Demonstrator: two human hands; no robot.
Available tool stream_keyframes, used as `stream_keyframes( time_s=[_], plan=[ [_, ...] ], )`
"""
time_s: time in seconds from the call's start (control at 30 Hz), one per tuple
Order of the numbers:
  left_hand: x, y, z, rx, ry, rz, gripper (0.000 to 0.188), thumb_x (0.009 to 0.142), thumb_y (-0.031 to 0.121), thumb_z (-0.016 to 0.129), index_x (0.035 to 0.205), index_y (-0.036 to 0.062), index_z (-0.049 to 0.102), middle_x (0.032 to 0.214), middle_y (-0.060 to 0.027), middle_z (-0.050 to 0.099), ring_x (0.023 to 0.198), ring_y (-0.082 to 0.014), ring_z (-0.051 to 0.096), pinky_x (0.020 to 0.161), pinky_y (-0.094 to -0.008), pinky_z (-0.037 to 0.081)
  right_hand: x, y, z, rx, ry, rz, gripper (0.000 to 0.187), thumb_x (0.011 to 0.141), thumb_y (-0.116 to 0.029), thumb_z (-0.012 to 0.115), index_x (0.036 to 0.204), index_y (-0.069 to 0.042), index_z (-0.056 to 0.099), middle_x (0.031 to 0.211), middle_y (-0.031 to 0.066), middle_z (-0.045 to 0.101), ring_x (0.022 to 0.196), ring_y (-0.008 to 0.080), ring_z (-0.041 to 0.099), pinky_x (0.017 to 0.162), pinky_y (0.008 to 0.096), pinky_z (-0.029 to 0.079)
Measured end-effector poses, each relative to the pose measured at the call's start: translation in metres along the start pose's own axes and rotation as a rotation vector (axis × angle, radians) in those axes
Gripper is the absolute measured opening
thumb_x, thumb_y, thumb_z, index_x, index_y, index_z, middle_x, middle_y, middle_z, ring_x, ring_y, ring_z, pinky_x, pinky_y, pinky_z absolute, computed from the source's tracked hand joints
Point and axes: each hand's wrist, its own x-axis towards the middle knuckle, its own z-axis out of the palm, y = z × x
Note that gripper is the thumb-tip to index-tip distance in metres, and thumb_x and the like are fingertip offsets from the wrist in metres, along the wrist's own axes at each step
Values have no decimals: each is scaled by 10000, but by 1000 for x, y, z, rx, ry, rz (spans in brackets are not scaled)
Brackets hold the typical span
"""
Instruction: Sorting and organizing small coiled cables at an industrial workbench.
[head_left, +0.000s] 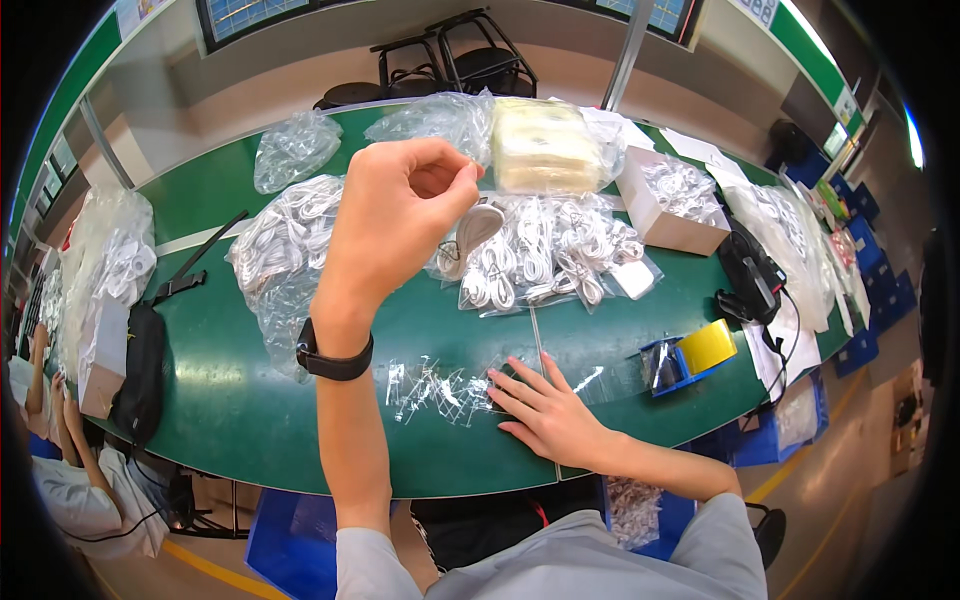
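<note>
My left hand (405,215) is raised over the green table (240,400), its thumb and index finger pinched together. A coiled white cable (472,240) hangs just beneath its curled fingers, seemingly held by those that the palm hides. My right hand (550,415) lies flat on the table with its fingers spread. Its fingertips touch the right end of a patch of scattered thin, clear and white strips (435,390). To the right, a clear band of tape (615,385) stretches along the table toward a blue tape dispenser (690,360) with a yellow roll.
Bagged white cable coils (545,250) lie beyond my hands, another bagged heap (290,240) at left. Behind stand a pack of cream-coloured bags (545,145) and a white box (675,200) of wrapped pieces. A black pouch (750,270) lies at right. A co-worker's hands (65,410) work at far left.
</note>
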Motion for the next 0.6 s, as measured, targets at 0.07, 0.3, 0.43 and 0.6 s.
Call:
stream_keyframes(
  time_s=[0.07, 0.3, 0.43, 0.6],
  plan=[
    [0, 0, 2, -1, -5, -4, 162, 867, 98, 688, 866, -64, 699, 739, -94, 723, 674, -115, 687, 623, -248, 524, 3, 0, -3, -2, 0, -26, 515, 926, -271, 664, 1357, -11, 556, 1476, 130, 484, 1412, 330, 391, 1168, 573, 254],
    [0, 0, 1, -15, 0, 12, 156, 866, 93, 687, 867, -62, 702, 743, -99, 727, 682, -121, 695, 632, -250, 533, 14, -6, 5, 33, -40, -60, 601, 927, -289, 670, 1413, 8, 480, 1532, 130, 426, 1415, 323, 400, 1180, 561, 238],
    [0, 5, -4, 30, -69, -56, 167, 924, 97, 666, 928, -67, 695, 840, -88, 734, 796, -126, 708, 741, -258, 552, 19, -9, 2, 63, -26, -62, 618, 933, -285, 662, 1418, 36, 452, 1530, 165, 413, 1393, 319, 426, 1172, 529, 280],
    [-1, 6, -6, 27, -57, -52, 168, 923, 98, 666, 929, -67, 697, 840, -91, 735, 795, -129, 711, 737, -259, 553, 23, -5, -5, 137, 6, -31, 592, 938, -232, 654, 1413, 51, 444, 1519, 187, 412, 1336, 354, 473, 1150, 513, 342]
  ],
)
